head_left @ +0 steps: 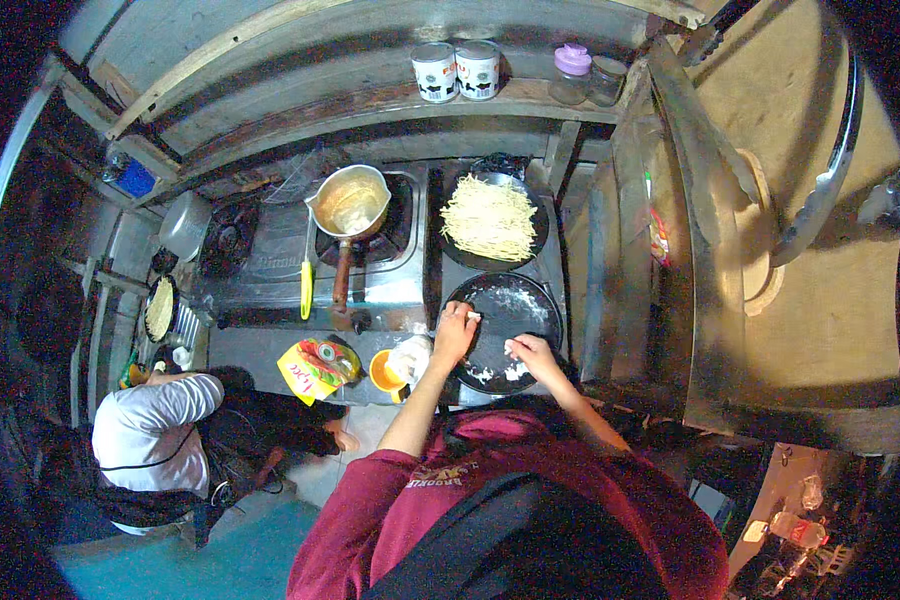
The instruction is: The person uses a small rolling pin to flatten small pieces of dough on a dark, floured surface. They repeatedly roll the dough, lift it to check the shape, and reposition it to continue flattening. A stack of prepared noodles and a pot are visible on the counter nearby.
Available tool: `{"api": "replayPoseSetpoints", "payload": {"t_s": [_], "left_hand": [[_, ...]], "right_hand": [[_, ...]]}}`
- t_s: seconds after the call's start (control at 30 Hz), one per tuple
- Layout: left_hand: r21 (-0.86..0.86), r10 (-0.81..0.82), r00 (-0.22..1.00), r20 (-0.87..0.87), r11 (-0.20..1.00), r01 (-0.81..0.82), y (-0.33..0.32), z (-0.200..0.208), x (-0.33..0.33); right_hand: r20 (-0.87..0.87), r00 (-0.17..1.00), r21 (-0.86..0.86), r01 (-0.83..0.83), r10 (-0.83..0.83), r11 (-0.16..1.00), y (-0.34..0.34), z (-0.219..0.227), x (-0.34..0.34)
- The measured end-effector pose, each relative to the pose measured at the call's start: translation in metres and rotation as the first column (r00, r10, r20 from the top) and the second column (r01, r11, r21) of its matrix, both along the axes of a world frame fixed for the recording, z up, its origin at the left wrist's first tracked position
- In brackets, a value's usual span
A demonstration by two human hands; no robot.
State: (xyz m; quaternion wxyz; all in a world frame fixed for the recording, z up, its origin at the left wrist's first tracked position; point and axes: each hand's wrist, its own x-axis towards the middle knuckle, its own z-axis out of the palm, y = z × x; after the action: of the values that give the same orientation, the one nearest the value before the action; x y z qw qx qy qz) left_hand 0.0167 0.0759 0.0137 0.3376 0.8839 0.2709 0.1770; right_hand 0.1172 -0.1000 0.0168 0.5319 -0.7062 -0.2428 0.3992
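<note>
Both my hands work over a round black tray (pixel 510 318) dusted with patches of white powder. My left hand (pixel 455 332) is over its left side, fingers closed, with a small whitish bit at the fingertips. Over the lower right part, my right hand (pixel 533 357) has its fingers curled together, also with white at the tips. What either hand pinches is too small to name. Just beyond the tray, a heap of pale cut strips (pixel 489 217) fills a dark round pan (pixel 539 240). An orange cup (pixel 383 374) and a white bag (pixel 410 358) lie left of my left hand.
A saucepan (pixel 349 200) sits on the gas stove (pixel 390 255), its handle toward me, beside a yellow-green-handled utensil (pixel 307 290). A yellow packet (pixel 317 370) lies near the counter edge. Another person (pixel 160 425) sits at left. Cans (pixel 457 72) stand on the shelf.
</note>
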Motion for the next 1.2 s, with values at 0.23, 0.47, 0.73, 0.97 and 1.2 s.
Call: {"api": "replayPoseSetpoints", "payload": {"t_s": [0.23, 0.47, 0.73, 0.97, 1.2], "left_hand": [[-0.12, 0.121, 0.992, 0.025, 0.986, -0.118, 0.002, 0.011, 0.0], [0.056, 0.073, 0.992, 0.101, 0.995, -0.079, -0.008, 0.041, -0.006], [-0.242, -0.413, 0.909, 0.058, 0.877, 0.414, -0.057, 0.01, -0.027], [-0.168, -0.403, 0.877, -0.261, 0.914, 0.369, -0.062, -0.024, 0.007], [-0.261, -0.532, 0.784, -0.32, 0.845, 0.467, -0.073, -0.013, -0.023]], "right_hand": [[0.344, 0.937, -0.059, -0.037, 0.055, 0.998, 0.013, -0.014, 0.008], [0.752, 0.653, -0.126, 0.007, 0.091, 0.992, 0.023, -0.014, 0.005], [0.762, 0.448, -0.46, -0.133, 0.467, 0.878, 0.003, 0.007, -0.021], [0.777, 0.407, -0.477, -0.116, 0.479, 0.871, 0.021, -0.014, -0.006], [0.611, 0.379, -0.65, -0.262, 0.695, 0.714, -0.006, -0.007, -0.018]]}}
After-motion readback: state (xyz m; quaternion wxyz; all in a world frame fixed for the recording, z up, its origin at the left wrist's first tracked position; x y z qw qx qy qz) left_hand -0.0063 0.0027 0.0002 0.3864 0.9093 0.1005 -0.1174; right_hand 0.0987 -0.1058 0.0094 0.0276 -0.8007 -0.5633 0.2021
